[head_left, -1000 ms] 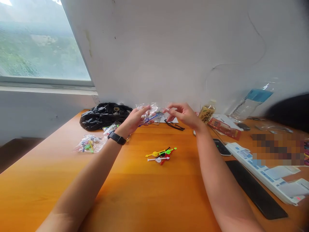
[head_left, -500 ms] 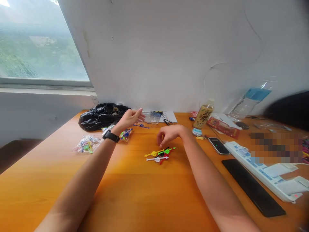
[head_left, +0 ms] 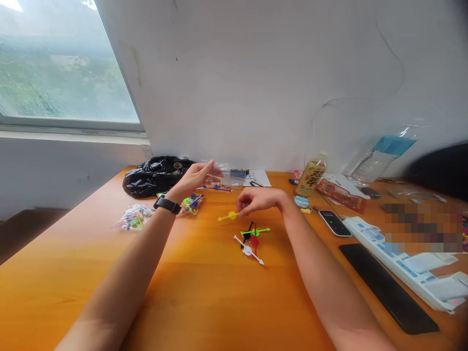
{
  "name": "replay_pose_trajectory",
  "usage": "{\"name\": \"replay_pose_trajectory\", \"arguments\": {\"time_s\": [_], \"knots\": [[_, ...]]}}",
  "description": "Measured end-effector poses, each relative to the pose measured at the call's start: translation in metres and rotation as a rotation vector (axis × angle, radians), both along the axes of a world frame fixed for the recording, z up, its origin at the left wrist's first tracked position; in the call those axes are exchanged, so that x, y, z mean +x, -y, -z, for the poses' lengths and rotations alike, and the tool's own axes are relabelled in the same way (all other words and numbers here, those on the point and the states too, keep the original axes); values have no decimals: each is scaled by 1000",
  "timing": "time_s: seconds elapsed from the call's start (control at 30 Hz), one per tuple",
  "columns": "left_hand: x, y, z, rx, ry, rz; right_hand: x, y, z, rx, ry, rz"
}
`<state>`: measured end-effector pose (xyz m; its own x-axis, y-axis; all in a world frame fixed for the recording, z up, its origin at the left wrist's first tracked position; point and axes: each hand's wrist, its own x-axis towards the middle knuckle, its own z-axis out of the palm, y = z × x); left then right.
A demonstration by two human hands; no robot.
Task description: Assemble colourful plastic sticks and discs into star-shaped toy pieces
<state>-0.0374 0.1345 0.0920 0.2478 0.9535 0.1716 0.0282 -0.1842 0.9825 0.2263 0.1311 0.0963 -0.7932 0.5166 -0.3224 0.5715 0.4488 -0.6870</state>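
Between the thumb and fingers of my right hand is a yellow arrow spinner, held just above the table. Below it lie a green arrow spinner, a black one, a red one and a white one, partly overlapping. My left hand has its fingers stretched out over the far side of the table, beside a blue arrow spinner. Clear bags of coloured spinners lie by my left wrist: one bag further left, another bag nearer the hand.
At the back left sits a black plastic bag. A drink bottle, a white phone-sized device, a white power strip and a black flat bar line the right side. The wall rises behind the table.
My right hand has picked up the yellow spinner from the pile. The white spinner has turned and shifted toward me, and the others are spread apart. My left hand stays over the blue spinner's area.
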Motion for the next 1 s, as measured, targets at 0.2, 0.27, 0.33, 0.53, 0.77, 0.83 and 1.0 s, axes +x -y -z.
{"name": "replay_pose_trajectory", "arguments": {"time_s": [0.2,0.27,0.33,0.53,0.77,0.83,1.0], "knots": [[-3,0,-3,-49,53,-54,29,11,-35,276,-381,404],[-4,-1,-2,-56,50,-54,34,12,-39,374,-423,535],[-6,-2,0,-53,42,-46,37,11,-40,449,-440,610],[-9,-4,0,-69,66,-38,38,9,-38,519,-418,648],[-10,-9,6,-108,124,6,30,15,-43,574,-465,619],[-7,-8,6,-123,131,18,26,18,-45,601,-479,586],[4,-2,5,-181,202,50,20,20,-43,587,-489,511]]}}
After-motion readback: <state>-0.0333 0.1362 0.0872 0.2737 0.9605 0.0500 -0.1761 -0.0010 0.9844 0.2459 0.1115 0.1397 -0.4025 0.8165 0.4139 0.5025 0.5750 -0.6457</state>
